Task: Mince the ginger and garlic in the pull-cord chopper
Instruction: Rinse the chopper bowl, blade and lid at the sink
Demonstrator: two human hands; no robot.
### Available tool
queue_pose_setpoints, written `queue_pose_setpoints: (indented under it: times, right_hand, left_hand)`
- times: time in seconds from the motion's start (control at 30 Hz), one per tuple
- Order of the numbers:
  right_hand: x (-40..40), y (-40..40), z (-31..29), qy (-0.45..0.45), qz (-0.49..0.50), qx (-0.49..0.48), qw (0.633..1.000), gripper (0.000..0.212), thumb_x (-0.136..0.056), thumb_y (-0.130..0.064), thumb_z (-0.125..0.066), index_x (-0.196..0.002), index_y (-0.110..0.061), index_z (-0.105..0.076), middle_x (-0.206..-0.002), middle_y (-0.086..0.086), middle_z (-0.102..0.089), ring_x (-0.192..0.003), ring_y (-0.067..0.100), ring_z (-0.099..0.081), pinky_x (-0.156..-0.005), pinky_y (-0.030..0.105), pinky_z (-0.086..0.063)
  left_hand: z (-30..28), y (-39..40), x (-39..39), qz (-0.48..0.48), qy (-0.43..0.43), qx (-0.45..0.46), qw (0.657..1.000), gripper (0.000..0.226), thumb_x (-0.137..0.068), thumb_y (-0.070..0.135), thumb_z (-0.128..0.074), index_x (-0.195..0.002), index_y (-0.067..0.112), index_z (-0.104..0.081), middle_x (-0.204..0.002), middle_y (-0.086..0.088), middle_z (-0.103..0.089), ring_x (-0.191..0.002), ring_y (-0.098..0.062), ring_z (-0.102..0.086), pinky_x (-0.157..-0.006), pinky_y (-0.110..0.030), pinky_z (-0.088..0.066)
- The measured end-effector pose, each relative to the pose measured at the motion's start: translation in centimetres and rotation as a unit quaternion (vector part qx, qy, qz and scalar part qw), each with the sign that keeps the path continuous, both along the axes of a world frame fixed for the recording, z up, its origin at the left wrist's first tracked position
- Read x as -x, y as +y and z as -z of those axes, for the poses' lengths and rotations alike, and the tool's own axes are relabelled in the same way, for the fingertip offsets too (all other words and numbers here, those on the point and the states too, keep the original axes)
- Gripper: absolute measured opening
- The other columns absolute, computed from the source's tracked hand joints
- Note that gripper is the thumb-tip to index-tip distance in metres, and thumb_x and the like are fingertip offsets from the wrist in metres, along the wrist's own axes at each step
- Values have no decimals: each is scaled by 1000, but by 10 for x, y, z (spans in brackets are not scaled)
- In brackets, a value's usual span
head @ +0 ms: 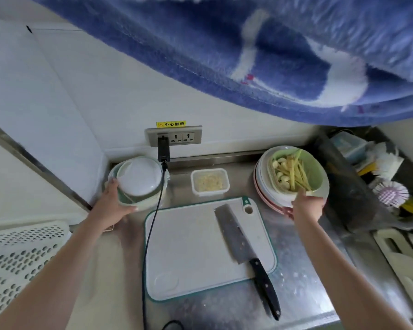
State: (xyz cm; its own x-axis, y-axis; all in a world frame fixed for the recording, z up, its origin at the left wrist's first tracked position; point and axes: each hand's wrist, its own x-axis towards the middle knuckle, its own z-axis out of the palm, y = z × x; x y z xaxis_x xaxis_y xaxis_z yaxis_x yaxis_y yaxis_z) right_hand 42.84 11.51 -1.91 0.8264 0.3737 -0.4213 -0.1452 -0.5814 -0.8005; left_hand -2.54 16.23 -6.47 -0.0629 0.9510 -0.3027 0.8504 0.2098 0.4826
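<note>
The pull-cord chopper (138, 178), a round pale-green bowl with a white domed lid, stands at the back left of the steel counter. My left hand (112, 206) is wrapped around its near left side. At the back right a green dish (316, 173) holds ginger strips (296, 173) and garlic cloves (280, 171); it rests on a stack of white and pink plates (262, 186). My right hand (306, 206) grips the near rim of that dish.
A white cutting board (188, 246) lies in the middle with a cleaver (239, 239) on it, handle toward me. A small clear tub (209, 181) of minced garlic sits behind it. A black cable (150, 232) hangs from the wall socket (174, 136). Sink clutter (379, 177) is at right, perforated rack (17, 263) at left.
</note>
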Motion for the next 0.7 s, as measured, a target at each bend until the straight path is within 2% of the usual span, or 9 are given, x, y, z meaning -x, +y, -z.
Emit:
queue_pose_setpoints:
  times: [0.03, 0.1, 0.17, 0.23, 0.3, 0.4, 0.5, 0.6, 0.7]
  right_hand:
    - [-14, 4, 3, 78, 17, 9, 997, 47, -92, -42, -52, -123, -9, -41, -99, 16, -63, -73, 35, -67, -59, 42, -58]
    - [-29, 12, 6, 156, -13, 29, 987, 46, -95, -45, -47, -114, -3, -49, -90, 17, -64, -64, 32, -65, -53, 40, -57]
    - [-33, 19, 5, 141, -44, 47, 988, 40, -98, -35, -43, -100, 2, -57, -73, 17, -64, -50, 26, -61, -39, 31, -51]
    - [-35, 24, -1, 105, -53, 63, 991, 28, -96, -21, -43, -87, 1, -58, -56, 13, -60, -42, 22, -55, -31, 24, -45]
    - [-37, 25, -8, 82, -52, 73, 993, 18, -92, -10, -42, -86, -3, -58, -59, 11, -55, -43, 20, -51, -30, 20, -41]
    - [-42, 21, -15, 3, -71, 88, 994, 21, -90, -8, -41, -96, -1, -61, -65, 10, -56, -46, 19, -50, -35, 22, -40]
    - [-51, 15, -21, -73, -113, 113, 984, 18, -88, -5, -46, -98, 0, -61, -71, 11, -60, -52, 20, -53, -42, 25, -39]
    - [-59, 14, -31, -103, -160, 173, 966, 5, -84, 2, -53, -83, -3, -55, -71, 10, -56, -60, 22, -54, -50, 30, -45]
    - [-67, 18, -35, -80, -170, 186, 964, 21, -88, 1, -48, -67, -2, -50, -62, 11, -51, -54, 22, -49, -47, 28, -41]
  left_hand:
    - [0, 0, -3, -6, 7, -4, 1000, 103, -74, 26, -80, -148, 2, -14, -156, -17, -16, -142, -33, -23, -113, -46, -26]
    - [-2, -8, -15, -35, 20, -18, 999, 97, -77, 21, -77, -148, 1, -15, -154, -21, -17, -141, -35, -21, -112, -48, -27]
    - [-10, -26, -32, -74, 23, -42, 996, 82, -82, 13, -70, -146, 1, -21, -149, -24, -22, -133, -41, -32, -103, -50, -36]
    - [-23, -44, -53, -86, 34, -110, 990, 65, -82, 6, -66, -138, 0, -33, -138, -25, -31, -115, -44, -49, -91, -51, -44]
    - [-34, -56, -78, -52, 41, -185, 981, 51, -80, 2, -65, -127, 1, -46, -126, -22, -42, -91, -40, -59, -77, -50, -48]
    - [-44, -58, -118, 36, 5, -208, 978, 36, -79, 0, -63, -114, 3, -54, -113, -16, -50, -66, -34, -59, -57, -42, -48]
    - [-51, -49, -157, 88, -22, -198, 976, 29, -82, 4, -61, -111, 5, -57, -109, -12, -55, -72, -31, -61, -60, -38, -48]
    - [-56, -42, -199, 137, -25, -185, 973, 24, -86, 8, -58, -109, 7, -56, -107, -9, -58, -84, -31, -61, -67, -37, -45]
    - [-58, -37, -235, 176, -56, -167, 968, 17, -87, 10, -55, -104, 9, -58, -104, -4, -60, -85, -24, -60, -68, -32, -43]
